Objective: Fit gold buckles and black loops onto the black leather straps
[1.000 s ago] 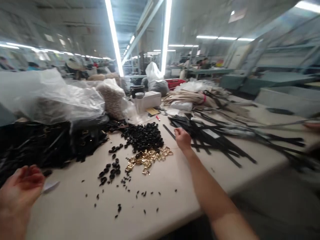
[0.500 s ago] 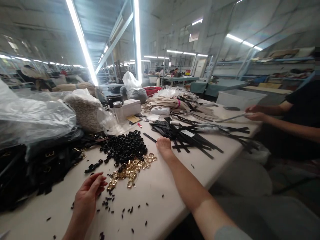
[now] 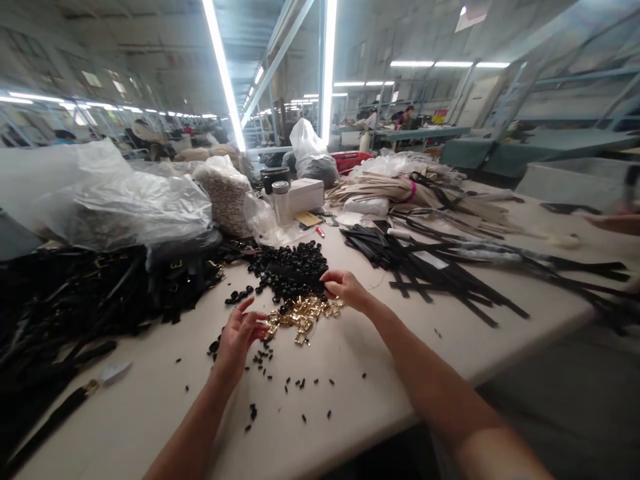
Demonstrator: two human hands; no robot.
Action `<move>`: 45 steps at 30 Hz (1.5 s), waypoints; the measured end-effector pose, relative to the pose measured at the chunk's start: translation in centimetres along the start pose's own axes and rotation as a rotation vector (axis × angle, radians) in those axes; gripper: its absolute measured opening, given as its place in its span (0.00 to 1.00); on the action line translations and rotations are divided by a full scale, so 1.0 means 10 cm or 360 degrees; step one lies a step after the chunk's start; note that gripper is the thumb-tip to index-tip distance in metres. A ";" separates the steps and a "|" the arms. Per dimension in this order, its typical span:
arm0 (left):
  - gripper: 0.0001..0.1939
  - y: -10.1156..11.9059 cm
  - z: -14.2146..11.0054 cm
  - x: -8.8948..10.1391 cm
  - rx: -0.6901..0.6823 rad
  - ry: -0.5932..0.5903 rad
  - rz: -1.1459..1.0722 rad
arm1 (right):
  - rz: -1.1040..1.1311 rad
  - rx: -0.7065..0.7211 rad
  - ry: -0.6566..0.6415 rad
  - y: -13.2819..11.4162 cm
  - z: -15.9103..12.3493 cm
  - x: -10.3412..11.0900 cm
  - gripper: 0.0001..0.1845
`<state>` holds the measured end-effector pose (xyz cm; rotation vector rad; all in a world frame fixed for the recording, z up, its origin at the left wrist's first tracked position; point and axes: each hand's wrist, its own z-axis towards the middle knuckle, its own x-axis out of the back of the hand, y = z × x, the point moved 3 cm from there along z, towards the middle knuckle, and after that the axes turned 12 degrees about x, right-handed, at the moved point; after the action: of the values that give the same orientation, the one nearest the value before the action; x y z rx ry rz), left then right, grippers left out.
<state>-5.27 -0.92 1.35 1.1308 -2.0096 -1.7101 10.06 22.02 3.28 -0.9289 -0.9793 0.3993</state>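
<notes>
Fingers apart, my left hand (image 3: 240,335) hovers at the left edge of a heap of gold buckles (image 3: 304,319), with nothing visible in it. My right hand (image 3: 345,288) is pinched closed at the right of a pile of small black loops (image 3: 287,260). It grips the end of a black strap (image 3: 300,273), which points left over the loops and is hard to make out against them. A bundle of black straps (image 3: 367,248) lies to the right of that hand. Tiny black pieces (image 3: 301,383) are scattered on the near tabletop.
Black strapped goods (image 3: 165,273) and plastic bags (image 3: 135,200) crowd the left side of the table (image 3: 360,420). Behind stand a clear jar (image 3: 281,203) and a white box (image 3: 306,195). Beige strips (image 3: 380,190) lie at the back. Another person's hand (image 3: 615,221) shows far right.
My view has turned left. My right hand has brought the black strap from the strap bundle to above the loops and buckles. My left hand stays beside the buckles.
</notes>
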 end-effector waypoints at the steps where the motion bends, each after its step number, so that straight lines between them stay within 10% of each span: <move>1: 0.36 0.01 0.00 0.00 0.0009 -0.0015 -0.0047 | 0.0204 0.0036 -0.0116 -0.05 -0.02 -0.12 0.12; 8: 0.24 0.04 0.02 0.05 0.0117 0.0146 -0.0008 | 0.0206 0.0047 -0.0458 -0.28 -0.12 -0.34 0.12; 16: 0.20 -0.08 -0.03 -0.03 0.0225 0.0065 0.0030 | -0.0442 0.0742 -0.0065 -0.55 -0.25 -0.54 0.11; 28: 0.16 -0.16 -0.09 -0.09 0.0217 -0.0144 0.0085 | -0.0262 0.0917 -0.0015 -0.54 -0.32 -0.76 0.05; 32: 0.14 -0.08 -0.15 -0.16 -0.0094 -0.0199 0.0559 | -0.0387 0.0984 -0.0028 -0.55 -0.35 -0.77 0.07; 38: 0.06 0.12 -0.21 -0.18 -0.0659 0.0035 0.0994 | -0.0503 0.0850 -0.0086 -0.54 -0.33 -0.74 0.08; 45: 0.24 0.33 -0.09 0.22 -0.0860 0.0745 0.1216 | -0.0521 0.0811 0.0009 -0.57 -0.29 -0.60 0.06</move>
<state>-7.37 -3.09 4.09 0.4245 -1.3065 -1.2898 8.74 13.36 4.05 -0.3023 -0.9435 0.3433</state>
